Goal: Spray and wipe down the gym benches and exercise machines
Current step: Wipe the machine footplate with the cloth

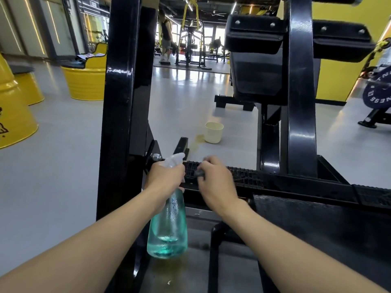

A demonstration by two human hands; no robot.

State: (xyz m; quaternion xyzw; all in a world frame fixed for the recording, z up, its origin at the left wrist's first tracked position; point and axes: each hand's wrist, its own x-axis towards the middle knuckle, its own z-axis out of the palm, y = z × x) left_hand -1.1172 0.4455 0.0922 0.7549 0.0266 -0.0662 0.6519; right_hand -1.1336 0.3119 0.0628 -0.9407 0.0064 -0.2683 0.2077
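**Exercise machine (120, 102): footplate wipe in progress**

Exercise machine frame is filling the centre and right of the frame. The left hand (166, 176) is gripping the spray bottle (168, 229) at lower centre, with its fingers curled round the neck below the trigger head. The bottle is partly filled with blue-green liquid. The right hand (215, 185), just right of the bottle, is pinching a small dark cloth (200, 173) in curled fingers and pressing it on the ribbed footplate (243, 175). A cream bucket (214, 132) is standing on the floor beyond.

Progress, as a judgement: the job is at the wiping step on this low plate. The black pads (254, 37) at upper right and the machines at upper centre are probably awaiting treatment. Which surfaces are already clean cannot be told.
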